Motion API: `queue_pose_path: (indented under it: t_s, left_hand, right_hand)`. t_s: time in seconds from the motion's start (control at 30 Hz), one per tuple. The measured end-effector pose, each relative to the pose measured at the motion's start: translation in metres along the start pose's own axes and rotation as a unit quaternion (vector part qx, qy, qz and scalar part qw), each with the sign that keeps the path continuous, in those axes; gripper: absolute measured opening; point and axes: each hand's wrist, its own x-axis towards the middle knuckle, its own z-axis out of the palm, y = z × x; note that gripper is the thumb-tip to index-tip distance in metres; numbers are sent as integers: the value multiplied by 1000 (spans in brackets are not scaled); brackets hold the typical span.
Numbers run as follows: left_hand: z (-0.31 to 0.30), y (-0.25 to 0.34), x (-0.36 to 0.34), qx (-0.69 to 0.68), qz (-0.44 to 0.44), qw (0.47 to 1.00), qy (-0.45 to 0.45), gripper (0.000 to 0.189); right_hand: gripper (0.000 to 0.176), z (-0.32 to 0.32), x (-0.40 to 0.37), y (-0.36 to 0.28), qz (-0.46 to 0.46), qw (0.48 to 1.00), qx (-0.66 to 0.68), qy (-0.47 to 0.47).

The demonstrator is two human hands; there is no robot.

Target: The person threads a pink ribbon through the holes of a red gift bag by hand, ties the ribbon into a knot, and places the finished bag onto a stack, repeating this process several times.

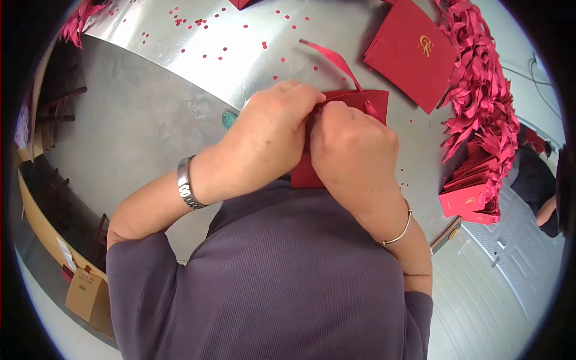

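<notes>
A red paper bag [363, 101] lies flat on the metal table [240, 54], mostly hidden under my hands. My left hand [270, 135], with a metal watch on its wrist, pinches the bag's top edge. Beside it, my right hand [351, 150], with a thin bangle on the wrist, is closed on the same edge where a red ribbon [335, 60] comes out and curves away across the table. The fingertips of both hands touch each other at the bag's rim.
A stack of flat red bags with a gold emblem [414, 51] lies at the back right. A long pile of finished ribbon-tied bags [480, 120] runs down the right edge. Small red paper dots [198, 24] litter the table. A cardboard box [84, 294] stands on the floor at lower left.
</notes>
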Motion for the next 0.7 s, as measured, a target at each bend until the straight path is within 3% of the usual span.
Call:
queue_pose_path:
  t_s: [0.03, 0.17, 0.27, 0.37, 0.4, 0.43, 0.5, 0.57, 0.6, 0.67, 0.7]
  left_hand:
    - [2, 0, 0, 4, 22, 1000, 11, 16]
    - [9, -1, -2, 17, 20, 998, 50, 16]
    - [10, -2, -3, 44, 14, 996, 75, 17]
    - [8, 1, -6, 37, -17, 995, 88, 15]
    - [5, 3, -7, 15, -57, 996, 66, 15]
    - [3, 4, -7, -7, -95, 995, 43, 16]
    - [2, 1, -7, -25, -95, 994, 36, 15]
    - [0, 0, -8, -43, -96, 994, 30, 15]
    - [0, 1, -7, -73, -119, 990, 18, 16]
    - [-2, 2, -7, -102, -140, 985, 7, 16]
    - [-2, 2, -6, -113, -100, 988, 26, 17]
  right_hand:
    - [9, -1, 0, -2, -17, 997, -66, -20]
    - [15, 1, 9, 2, -52, 997, -54, 25]
    - [16, 9, 15, 16, 23, 990, 135, 15]
    - [15, 16, 7, 12, -6, 995, 84, 50]
    - [15, 19, 2, 8, -47, 997, 1, 62]
    - [15, 19, 2, 8, -48, 997, 1, 65]
    - [16, 17, 1, 10, -41, 997, 47, 54]
    - [19, 10, 9, 17, 85, 953, 291, -5]
    - [18, 12, 8, 19, 94, 947, 308, -7]
    - [15, 17, 0, 18, 17, 981, 186, 45]
    - [13, 18, -3, 19, -7, 988, 126, 83]
